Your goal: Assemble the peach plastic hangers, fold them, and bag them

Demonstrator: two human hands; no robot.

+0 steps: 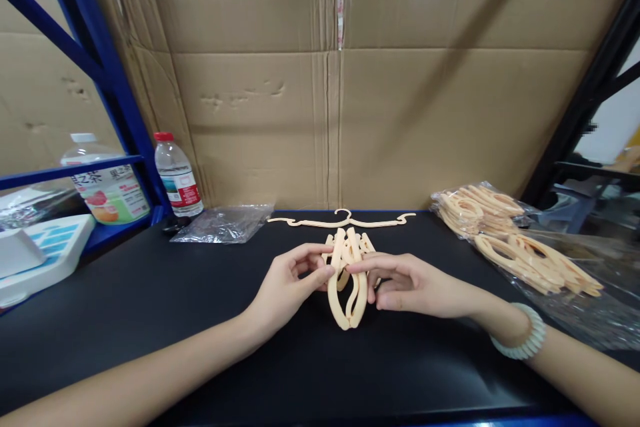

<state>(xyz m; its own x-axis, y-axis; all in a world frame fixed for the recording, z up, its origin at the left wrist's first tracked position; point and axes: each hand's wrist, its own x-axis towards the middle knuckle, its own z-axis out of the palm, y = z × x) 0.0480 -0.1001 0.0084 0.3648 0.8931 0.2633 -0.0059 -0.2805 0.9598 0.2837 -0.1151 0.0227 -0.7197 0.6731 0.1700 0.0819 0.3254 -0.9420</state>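
Between my two hands is a cream plastic folding hanger (336,300), its arms folded together into a narrow loop that points toward me. My left hand (295,273) pinches its left side with thumb and fingers. On the other side my right hand (410,283) grips the hanger, its index finger lying across the front. More cream pieces show behind the folded arms, but my fingers partly cover them. Farther back, an unfolded cream hanger (320,223) lies flat on the black table (225,373), its hook toward the cardboard.
At the right lie several folded hangers (535,260), some in a clear bag (480,200). A clear plastic bag (225,223) and a red-capped bottle (177,177) are back left. A larger bottle (110,187) and a white-and-blue device (50,253) stand left. Cardboard (260,113) walls the back.
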